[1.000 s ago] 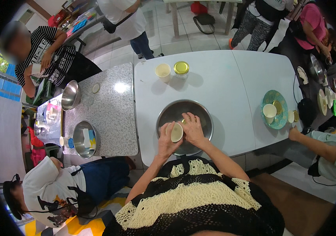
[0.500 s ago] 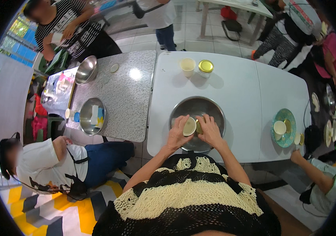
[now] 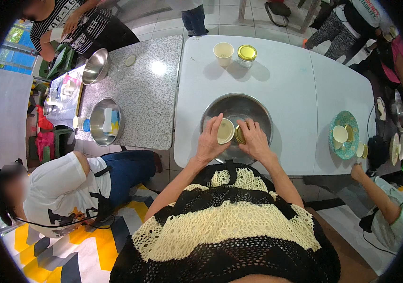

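A wide steel bowl (image 3: 257, 107) stands in front of me on the white table. My left hand (image 3: 209, 143) is wrapped round the side of a pale paper cup (image 3: 226, 131), its open mouth facing up. Beside it, my right hand (image 3: 256, 141) grips a jar with a gold lid (image 3: 239, 136), mostly hidden under the fingers. Cup and jar are side by side within the bowl's rim. Whether they rest on its bottom I cannot tell.
Beyond the bowl stand another paper cup (image 3: 223, 54) and a gold-lidded glass jar (image 3: 247, 55). A patterned plate (image 3: 345, 152) with a cup is at the right. Steel bowls (image 3: 95, 67) sit on the speckled table (image 3: 140, 113). A seated person (image 3: 64, 188) is at the left.
The whole view has shifted, so the tables appear higher in the picture. Both hands keep hold of the cup and the jar over the bowl, with only slight finger movement.
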The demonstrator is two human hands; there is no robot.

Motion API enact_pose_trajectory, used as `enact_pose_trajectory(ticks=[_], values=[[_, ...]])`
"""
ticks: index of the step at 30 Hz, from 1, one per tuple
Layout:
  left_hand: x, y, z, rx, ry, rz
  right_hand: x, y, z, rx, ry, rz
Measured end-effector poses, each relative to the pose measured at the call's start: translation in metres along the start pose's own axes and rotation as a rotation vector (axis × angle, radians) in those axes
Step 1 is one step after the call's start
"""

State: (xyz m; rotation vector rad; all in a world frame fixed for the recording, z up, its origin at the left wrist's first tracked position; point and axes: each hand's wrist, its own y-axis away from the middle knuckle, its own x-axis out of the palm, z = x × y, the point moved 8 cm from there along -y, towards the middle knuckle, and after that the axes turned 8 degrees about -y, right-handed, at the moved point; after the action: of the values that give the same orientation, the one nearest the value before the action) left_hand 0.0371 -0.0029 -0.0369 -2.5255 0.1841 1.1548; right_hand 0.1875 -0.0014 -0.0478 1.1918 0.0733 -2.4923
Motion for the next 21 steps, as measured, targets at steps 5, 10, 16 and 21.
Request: enact_pose_trajectory(ticks=[5, 10, 16, 21], values=[[0.01, -0.001, 0.0, -0.002, -0.002, 0.072, -0.004, 0.001, -0.003, 0.007, 0.017, -0.035], [0.019, -0.004, 0.003, -0.031, 0.001, 0.172, -0.006, 0.0, 0.002, 0.024, 0.053, -0.036], [0.018, -0.007, -0.001, -0.049, -0.028, 0.102, 0.001, -0.002, 0.0, -0.029, 0.118, -0.105], [0.006, -0.014, -0.015, 0.06, -0.022, 0.046, 0.005, 0.0, -0.012, -0.054, -0.09, -0.097]])
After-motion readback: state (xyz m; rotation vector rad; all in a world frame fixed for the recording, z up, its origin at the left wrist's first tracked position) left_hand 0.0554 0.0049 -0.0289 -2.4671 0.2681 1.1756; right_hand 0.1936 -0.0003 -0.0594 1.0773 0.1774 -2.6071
